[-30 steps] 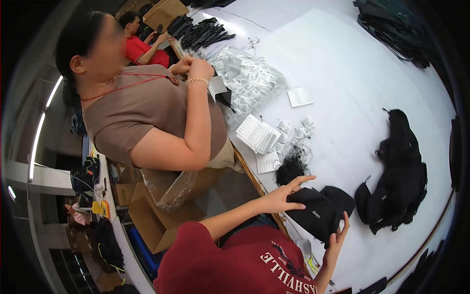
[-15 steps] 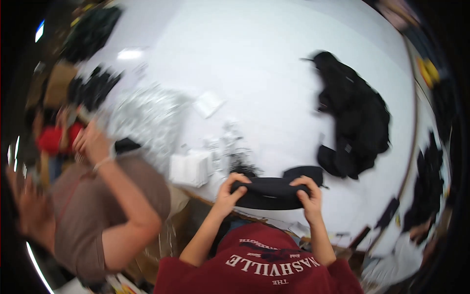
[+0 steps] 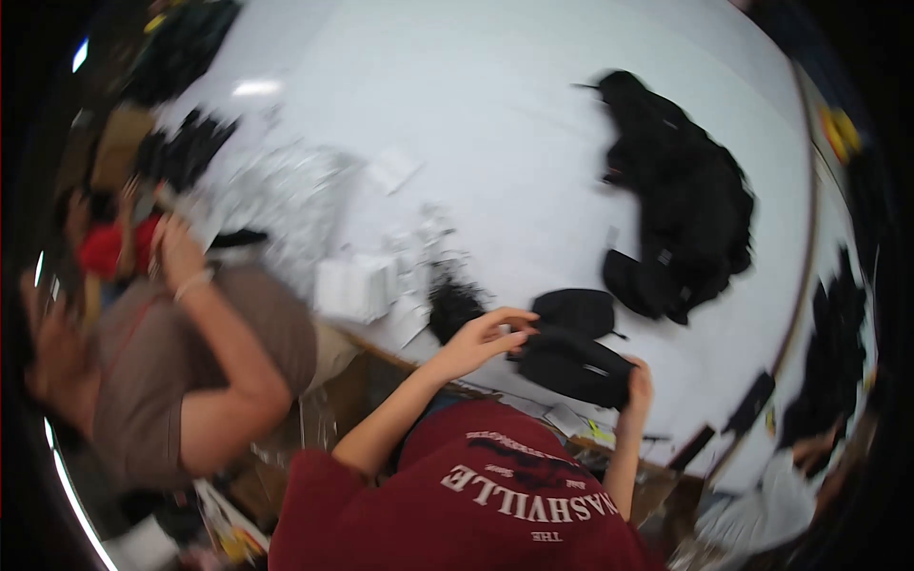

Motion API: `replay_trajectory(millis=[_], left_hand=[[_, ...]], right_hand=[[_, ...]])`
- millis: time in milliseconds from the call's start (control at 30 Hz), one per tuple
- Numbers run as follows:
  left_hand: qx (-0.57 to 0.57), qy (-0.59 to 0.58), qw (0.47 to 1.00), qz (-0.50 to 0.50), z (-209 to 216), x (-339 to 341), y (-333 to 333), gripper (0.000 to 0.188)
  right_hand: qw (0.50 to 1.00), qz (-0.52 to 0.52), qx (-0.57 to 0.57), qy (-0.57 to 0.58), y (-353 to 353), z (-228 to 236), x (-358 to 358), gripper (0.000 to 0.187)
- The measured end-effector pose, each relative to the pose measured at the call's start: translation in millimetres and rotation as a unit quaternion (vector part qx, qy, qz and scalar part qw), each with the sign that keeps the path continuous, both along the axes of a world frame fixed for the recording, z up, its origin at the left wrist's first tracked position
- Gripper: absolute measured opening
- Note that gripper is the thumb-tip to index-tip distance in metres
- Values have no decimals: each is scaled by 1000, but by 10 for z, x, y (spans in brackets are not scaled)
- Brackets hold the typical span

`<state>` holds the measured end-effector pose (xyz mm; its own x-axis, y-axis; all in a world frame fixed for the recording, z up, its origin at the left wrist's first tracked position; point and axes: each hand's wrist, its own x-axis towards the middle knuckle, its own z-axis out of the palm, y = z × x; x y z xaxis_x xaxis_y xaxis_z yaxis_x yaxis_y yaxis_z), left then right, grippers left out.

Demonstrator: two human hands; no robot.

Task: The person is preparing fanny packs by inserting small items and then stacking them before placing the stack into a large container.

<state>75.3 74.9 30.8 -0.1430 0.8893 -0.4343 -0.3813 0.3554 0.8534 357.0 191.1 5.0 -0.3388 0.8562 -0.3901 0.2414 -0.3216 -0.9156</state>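
Note:
A black, elongated fabric pouch (image 3: 574, 368) hangs over the near edge of the white table, tilted with its right end lower. My right hand (image 3: 640, 384) grips that right end, thumb and fingers closed round it. Just at the pouch's upper left end is my left hand (image 3: 487, 341), its fingers stretched out and apart from the thumb. A second black pouch (image 3: 575, 312) lies on the table directly beyond the held one. Beside my left hand rests a tangled bunch of thin black cords (image 3: 453, 303).
A large heap of black fabric pieces (image 3: 681, 200) covers the table's right side. White packets (image 3: 354, 287) and a pile of clear plastic bags (image 3: 286, 195) lie to the left. A co-worker in a brown shirt (image 3: 219, 371) stands close at my left; another person's pale sleeve (image 3: 762, 504) shows at right.
The pouch has swung from level to tilted, its right end lowered and shifted right with my right hand. My left hand has loosened from its left end. The view has turned slightly.

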Motion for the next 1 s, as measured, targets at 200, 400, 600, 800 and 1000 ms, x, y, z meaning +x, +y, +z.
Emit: replay_trajectory(millis=[200,400,600,800,1000], left_hand=[[-10,9,993,118,-222,-218,-69,25],[-40,17,963,267,-206,-697,-225,22],[-1,37,881,472,8,-1547,-453,22],[-39,52,888,456,-107,-1559,-550,21],[-82,16,902,424,-269,-1459,-402,23]], right_hand=[[941,-258,-207,67,19,-680,1521,60],[933,-151,-22,-326,77,-1097,1978,60],[866,-124,5,-484,288,-1162,1823,60],[769,16,201,-607,425,-1028,1305,54],[787,60,221,-573,545,-1103,1183,46]])
